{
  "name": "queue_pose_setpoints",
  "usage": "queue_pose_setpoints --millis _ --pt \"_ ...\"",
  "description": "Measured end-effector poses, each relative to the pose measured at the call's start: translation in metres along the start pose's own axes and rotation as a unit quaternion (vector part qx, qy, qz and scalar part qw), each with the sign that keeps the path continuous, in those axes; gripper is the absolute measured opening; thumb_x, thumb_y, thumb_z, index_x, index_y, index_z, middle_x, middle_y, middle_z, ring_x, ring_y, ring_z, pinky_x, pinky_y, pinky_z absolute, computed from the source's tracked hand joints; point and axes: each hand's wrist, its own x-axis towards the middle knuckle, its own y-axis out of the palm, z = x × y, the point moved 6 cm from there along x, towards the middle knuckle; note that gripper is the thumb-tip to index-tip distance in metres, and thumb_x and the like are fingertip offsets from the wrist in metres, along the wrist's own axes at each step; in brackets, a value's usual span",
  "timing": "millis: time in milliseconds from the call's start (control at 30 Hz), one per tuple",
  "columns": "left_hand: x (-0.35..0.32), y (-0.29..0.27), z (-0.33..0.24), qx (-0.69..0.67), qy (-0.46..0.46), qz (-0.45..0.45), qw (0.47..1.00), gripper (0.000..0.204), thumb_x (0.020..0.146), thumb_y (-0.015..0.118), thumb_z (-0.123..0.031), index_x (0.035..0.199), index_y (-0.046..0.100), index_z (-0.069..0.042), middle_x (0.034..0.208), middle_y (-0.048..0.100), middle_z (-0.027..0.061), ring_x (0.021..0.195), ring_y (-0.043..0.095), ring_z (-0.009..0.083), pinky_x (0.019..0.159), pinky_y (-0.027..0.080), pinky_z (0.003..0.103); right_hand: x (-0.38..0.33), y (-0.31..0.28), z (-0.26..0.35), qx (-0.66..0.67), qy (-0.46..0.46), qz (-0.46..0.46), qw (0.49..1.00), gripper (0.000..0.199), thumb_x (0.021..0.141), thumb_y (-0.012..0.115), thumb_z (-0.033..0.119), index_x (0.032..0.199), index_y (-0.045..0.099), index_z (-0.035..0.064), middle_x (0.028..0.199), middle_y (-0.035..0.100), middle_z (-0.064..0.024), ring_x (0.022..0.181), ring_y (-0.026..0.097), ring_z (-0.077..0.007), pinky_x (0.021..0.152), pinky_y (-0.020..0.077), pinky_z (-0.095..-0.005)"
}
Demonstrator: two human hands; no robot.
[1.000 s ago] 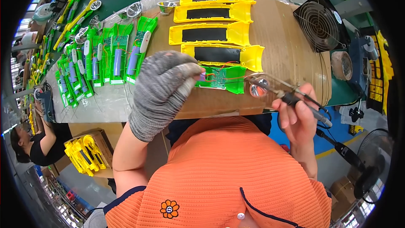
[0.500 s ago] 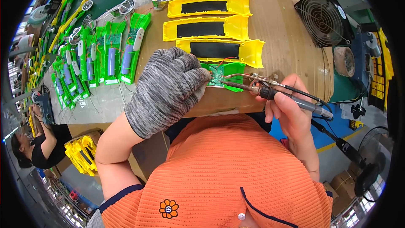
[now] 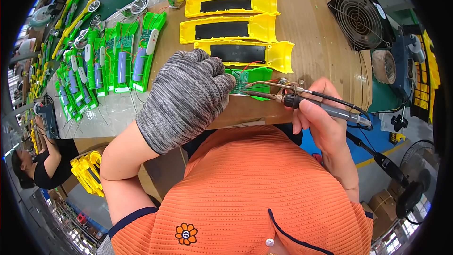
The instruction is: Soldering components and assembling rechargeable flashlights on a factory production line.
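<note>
My left hand (image 3: 186,99), in a grey striped knit glove, is closed at the left end of a green plastic shell (image 3: 260,75) and hides that end. What its fingertips pinch is out of sight behind the glove. A small green circuit board (image 3: 241,81) with thin red and dark wires lies in this shell. My bare right hand (image 3: 321,116) is closed round a soldering iron (image 3: 332,111) with a grey handle and a thin metal feed tube. The iron's tip is at the board's lower edge, close to the gloved fingers.
Yellow shells (image 3: 229,29) with black pads lie in a column on the cardboard sheet (image 3: 321,42). Green shells (image 3: 121,68) with batteries and boards stand left, reflectors (image 3: 138,5) behind them. A square fan (image 3: 361,19) and tape roll (image 3: 384,66) are right. A co-worker (image 3: 45,160) sits far left.
The scene has shifted slightly left and up in the picture. Both hands stay at the circuit board, and the soldering iron's tip has barely moved.
</note>
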Motion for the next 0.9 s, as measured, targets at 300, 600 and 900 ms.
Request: queue_pose_setpoints --millis 300,600,900 --pt "0.0 0.001 0.0 0.036 0.015 0.03 0.999 0.015 0.08 0.064 -0.018 0.092 0.07 -0.011 0.089 0.063 0.0083 0.087 0.062 0.0274 0.08 0.048 0.042 0.0 0.002 0.0 -0.008 -0.011 -0.006 1.0 0.014 0.091 0.064 0.001 0.093 0.05 0.0014 0.069 0.059 -0.0077 0.056 0.06 -0.0151 0.052 0.048 -0.0273" --pt "0.001 0.001 -0.001 0.038 0.028 0.029 0.998 0.015 0.082 0.063 -0.018 0.094 0.07 -0.012 0.09 0.063 0.0084 0.089 0.061 0.027 0.082 0.048 0.041 0.002 -0.001 0.002 -0.009 0.025 -0.015 1.0 0.014 0.092 0.064 0.004 0.092 0.051 0.0004 0.069 0.06 -0.0093 0.052 0.06 -0.0155 0.051 0.0475 -0.0268" --pt "-0.001 0.002 -0.003 0.084 0.033 0.051 0.995 0.017 0.083 0.061 -0.018 0.096 0.07 -0.012 0.091 0.063 0.0085 0.089 0.061 0.0266 0.083 0.047 0.042 0.02 -0.038 0.025 0.014 -0.103 -0.087 0.991 0.012 0.097 0.056 0.011 0.091 0.047 0.005 0.06 0.045 -0.0015 0.052 0.051 -0.0133 0.08 0.0518 -0.0351"
